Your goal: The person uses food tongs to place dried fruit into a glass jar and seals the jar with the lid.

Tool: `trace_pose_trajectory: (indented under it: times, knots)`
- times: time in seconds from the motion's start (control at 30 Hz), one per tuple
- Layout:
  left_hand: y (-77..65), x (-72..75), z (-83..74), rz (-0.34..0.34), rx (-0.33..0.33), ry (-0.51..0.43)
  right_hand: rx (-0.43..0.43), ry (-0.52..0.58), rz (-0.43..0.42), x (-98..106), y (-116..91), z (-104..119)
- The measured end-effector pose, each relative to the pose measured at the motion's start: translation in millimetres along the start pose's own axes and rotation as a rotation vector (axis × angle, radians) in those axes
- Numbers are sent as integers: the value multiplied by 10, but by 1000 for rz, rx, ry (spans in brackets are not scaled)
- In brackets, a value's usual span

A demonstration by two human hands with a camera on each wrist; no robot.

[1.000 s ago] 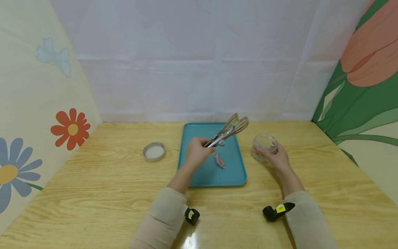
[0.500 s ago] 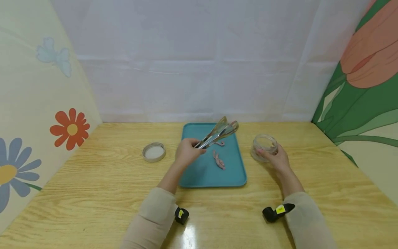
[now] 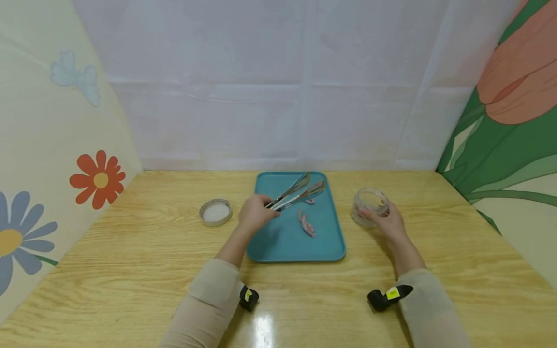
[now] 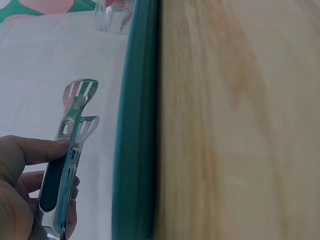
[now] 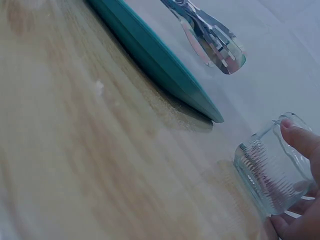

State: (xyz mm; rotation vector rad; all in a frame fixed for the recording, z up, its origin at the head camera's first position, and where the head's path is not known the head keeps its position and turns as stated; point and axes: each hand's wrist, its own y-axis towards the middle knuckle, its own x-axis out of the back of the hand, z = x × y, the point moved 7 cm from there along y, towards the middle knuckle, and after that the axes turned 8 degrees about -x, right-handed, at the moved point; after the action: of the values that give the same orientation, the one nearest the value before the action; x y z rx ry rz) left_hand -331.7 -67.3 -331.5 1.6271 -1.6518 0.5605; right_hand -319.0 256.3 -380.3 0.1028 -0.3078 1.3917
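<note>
My left hand grips metal tongs by the handles, above the left part of a blue tray. The slotted tong heads stand apart with nothing between them. On the tray lies a pinkish, knobbly piece, and a smaller pink piece lies behind it, partly hidden by the tongs. To the right of the tray, my right hand holds an uncovered clear glass jar upright on the table. Pinkish patches show through the ribbed jar wall; I cannot tell whether they are contents or fingers.
A round, pale-rimmed jar lid lies on the wooden table, left of the tray. Behind the table hangs a white sheet. Flower-patterned panels stand at both sides.
My left hand has moved left with the tongs, whose heads now sit lower and a little further apart. The right hand and jar have stayed in place.
</note>
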Motion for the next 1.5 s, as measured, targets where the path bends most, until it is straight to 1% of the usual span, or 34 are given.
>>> trace_pose_trajectory:
  times: [0.1, 0.23, 0.33, 0.6, 0.83, 0.87, 1.07, 1.1, 1.5]
  knots:
    - [6, -22, 31, 30, 19, 26, 3, -2, 0, -3, -2, 4]
    - [3, -38, 38, 71, 23, 70, 7, 2, -1, -10, -1, 4]
    - [-7, -39, 33, 85, 26, 99, 12, 9, 4, -14, -7, 12]
    - [-14, -39, 81, 84, 61, 145, 25, -12, 5, -19, -4, 25]
    - [-18, -33, 110, 94, 91, 150, 10, -3, 9, -24, 14, 17]
    - [-24, -23, 98, 82, 86, 156, 7, -4, 9, -24, 13, 16]
    - [-36, -44, 100, 77, 102, 161, 4, -6, 17, -24, 8, 14]
    - [-35, -55, 110, 85, 111, 159, 4, -5, 18, -24, 7, 13]
    - [-57, -24, 49, 68, 94, 221, 17, 11, 16, -6, -2, 9]
